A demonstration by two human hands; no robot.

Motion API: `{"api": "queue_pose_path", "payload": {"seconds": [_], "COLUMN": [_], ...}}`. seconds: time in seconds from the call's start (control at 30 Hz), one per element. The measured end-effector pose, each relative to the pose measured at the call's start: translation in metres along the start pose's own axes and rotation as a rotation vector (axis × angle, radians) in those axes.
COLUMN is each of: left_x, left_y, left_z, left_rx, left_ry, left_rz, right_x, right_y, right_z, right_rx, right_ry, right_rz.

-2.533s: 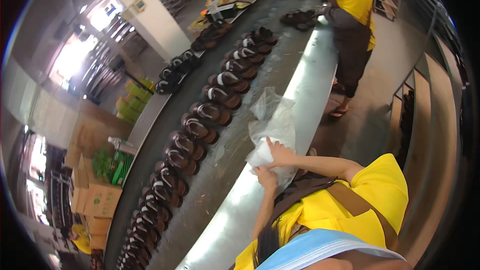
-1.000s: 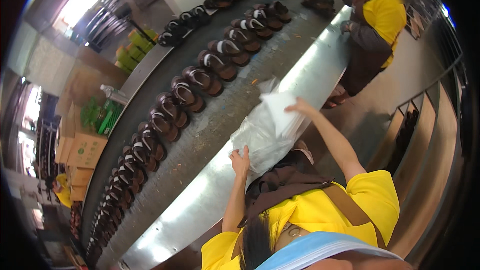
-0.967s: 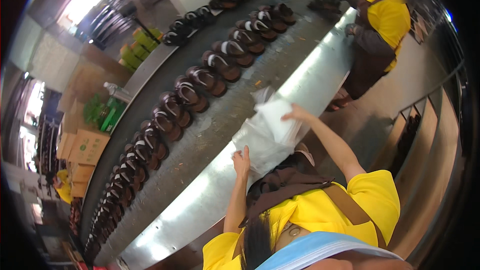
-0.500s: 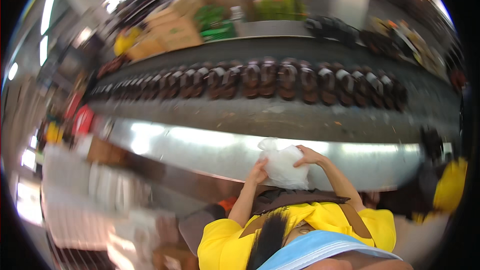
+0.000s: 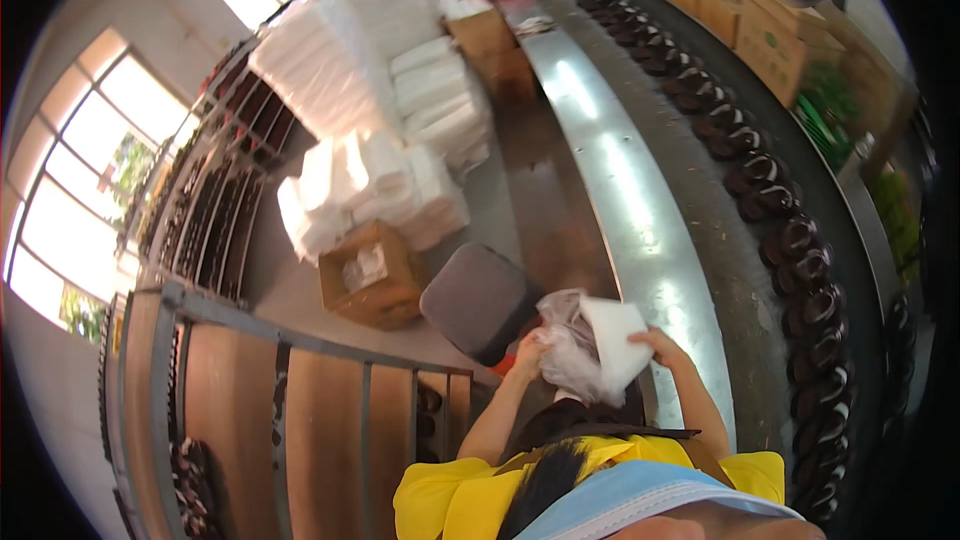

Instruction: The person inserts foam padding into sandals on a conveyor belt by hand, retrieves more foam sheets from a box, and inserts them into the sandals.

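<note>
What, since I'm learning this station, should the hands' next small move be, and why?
Probably the right hand should ease the smooth white sheet away from the crumpled clear plastic: it grips the sheet's edge, the left hand pinches the plastic, and the two materials are bunched together.

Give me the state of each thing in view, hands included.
Left hand: closed on the bag
Right hand: gripping the sheets' edge
Clear plastic bag: crumpled, held up
White sheets: held beside the bag, tilted; whether partly inside is unclear
Cardboard box: open, pale plastic inside
White bundles: piled up
Sandals: lined up
</note>
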State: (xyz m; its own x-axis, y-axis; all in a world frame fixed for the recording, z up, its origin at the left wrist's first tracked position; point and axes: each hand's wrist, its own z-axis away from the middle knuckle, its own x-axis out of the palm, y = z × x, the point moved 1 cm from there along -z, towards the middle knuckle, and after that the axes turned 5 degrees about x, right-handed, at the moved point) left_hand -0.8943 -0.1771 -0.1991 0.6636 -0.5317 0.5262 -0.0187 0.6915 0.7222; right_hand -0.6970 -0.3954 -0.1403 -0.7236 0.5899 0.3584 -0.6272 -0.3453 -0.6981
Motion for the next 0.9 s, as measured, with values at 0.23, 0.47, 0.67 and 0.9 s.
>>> {"api": "queue_pose_path", "payload": {"seconds": [0.23, 0.47, 0.67, 0.9], "left_x": [-0.092, -0.116, -0.132, -0.153], "left_y": [0.026, 0.043, 0.057, 0.068], "left_z": [-0.011, -0.019, -0.010, -0.001], "left_rx": [0.202, 0.010, 0.074, 0.040], "left_ry": [0.418, 0.631, 0.660, 0.739], "left_rz": [0.230, 0.210, 0.174, 0.171], "right_x": [-0.007, 0.053, 0.061, 0.070], "right_y": [-0.044, -0.034, -0.037, -0.052], "right_z": [-0.098, -0.132, -0.148, -0.185], "right_rx": [-0.335, -0.434, -0.430, -0.461], "right_ry": [0.705, 0.949, 0.944, 0.857], "right_rz": [0.502, 1.080, 1.161, 1.300]}}
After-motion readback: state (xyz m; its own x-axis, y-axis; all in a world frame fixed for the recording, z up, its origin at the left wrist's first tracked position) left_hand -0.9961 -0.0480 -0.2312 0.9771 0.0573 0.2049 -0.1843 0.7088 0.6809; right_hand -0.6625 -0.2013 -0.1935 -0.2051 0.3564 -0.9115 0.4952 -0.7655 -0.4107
